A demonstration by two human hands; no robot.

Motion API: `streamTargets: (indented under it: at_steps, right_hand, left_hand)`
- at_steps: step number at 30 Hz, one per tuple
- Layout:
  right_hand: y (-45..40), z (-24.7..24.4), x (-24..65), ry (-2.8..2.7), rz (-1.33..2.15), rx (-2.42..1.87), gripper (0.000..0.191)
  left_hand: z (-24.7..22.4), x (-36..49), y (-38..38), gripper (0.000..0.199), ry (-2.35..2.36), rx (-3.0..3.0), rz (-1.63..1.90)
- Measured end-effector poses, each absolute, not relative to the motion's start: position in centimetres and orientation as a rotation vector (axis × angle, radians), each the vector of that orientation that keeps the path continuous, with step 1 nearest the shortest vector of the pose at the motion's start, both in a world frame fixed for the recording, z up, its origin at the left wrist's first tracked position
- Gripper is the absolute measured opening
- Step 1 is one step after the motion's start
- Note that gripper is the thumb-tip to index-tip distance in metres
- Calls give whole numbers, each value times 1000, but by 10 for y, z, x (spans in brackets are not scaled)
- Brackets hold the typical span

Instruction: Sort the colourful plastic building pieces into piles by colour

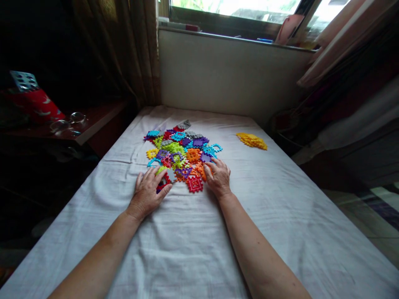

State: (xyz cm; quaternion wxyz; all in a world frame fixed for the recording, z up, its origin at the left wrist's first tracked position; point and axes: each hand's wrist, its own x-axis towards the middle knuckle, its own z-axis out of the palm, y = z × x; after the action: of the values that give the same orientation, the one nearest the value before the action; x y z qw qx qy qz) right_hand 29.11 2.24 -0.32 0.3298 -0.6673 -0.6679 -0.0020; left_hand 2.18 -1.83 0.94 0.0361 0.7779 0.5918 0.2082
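Loosely, my left hand [147,194] spread over mixed pieces [173,148], my right hand [220,177] curved at their right, hold unclear.

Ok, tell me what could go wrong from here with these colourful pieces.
In the mixed pile, pieces overlap one another, so pulling one out might drag others along. The yellow pile sits apart, off to the right, and a careless sweep of the right hand could scatter it. The sheet under both is creased, so a tug on it might shift the pieces.
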Motion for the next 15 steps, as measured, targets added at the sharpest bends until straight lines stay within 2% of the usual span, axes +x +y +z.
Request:
streamTargets:
  at_steps: [7,12,15]
  right_hand:
    - [5,6,288,-1997,-22,-1415,26]
    - [-13,8,290,-2203,-6,-1210,38]
    - [-16,8,290,-2233,19,-1170,36]
  left_hand:
    - [11,23,-20,59,1746,2444,569]
    - [12,25,-21,54,1881,2388,634]
    - [9,25,-21,54,1968,2352,715]
